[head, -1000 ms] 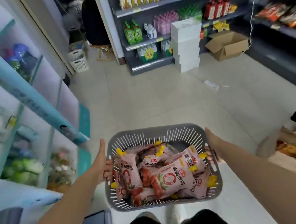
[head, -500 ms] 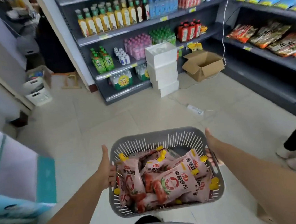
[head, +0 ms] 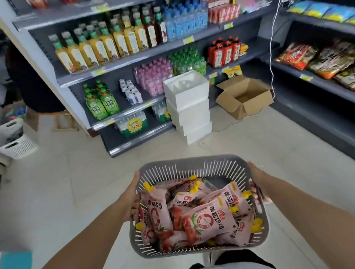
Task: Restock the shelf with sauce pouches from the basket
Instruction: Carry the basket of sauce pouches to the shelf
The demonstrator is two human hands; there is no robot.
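Gripping by fingers curled through its side handles, the left hand (head: 133, 200) and right hand (head: 258, 183) carry the basket (head: 188, 165) level, held out in front. Sauce pouches (head: 206, 220) lie heaped inside, between the hands and equally near both, long axes mixed. The shelf (head: 153, 52) stands ahead and higher, well apart across the floor (head: 79, 187); judged, an approach is required before either hand can be freed to pick.
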